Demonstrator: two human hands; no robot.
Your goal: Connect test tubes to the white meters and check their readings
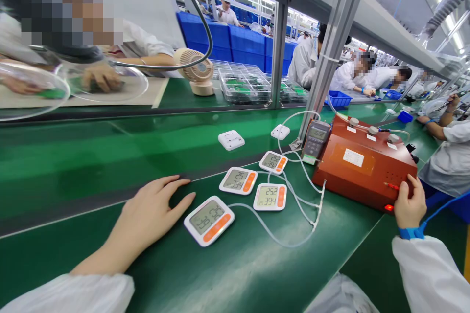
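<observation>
Four digital display meters [270, 197] in white cases with orange panels are laid face up on the green table [235, 274], between the two hands. The nearest meter [209, 221] is joined by translucent tubing [271, 238] to a white branched connector [319, 208] beside the red-brown control box [370, 178]. The left hand [154, 208] is rested just beside that meter, its fingers loosely spread. The right hand [410, 200] is placed at the box's right front corner, fingers curled; whether anything is pinched cannot be told. A handheld gauge [315, 143] is set at the box's left end. Beyond, a white unit [231, 140] is laid on the green conveyor belt [147, 144].
</observation>
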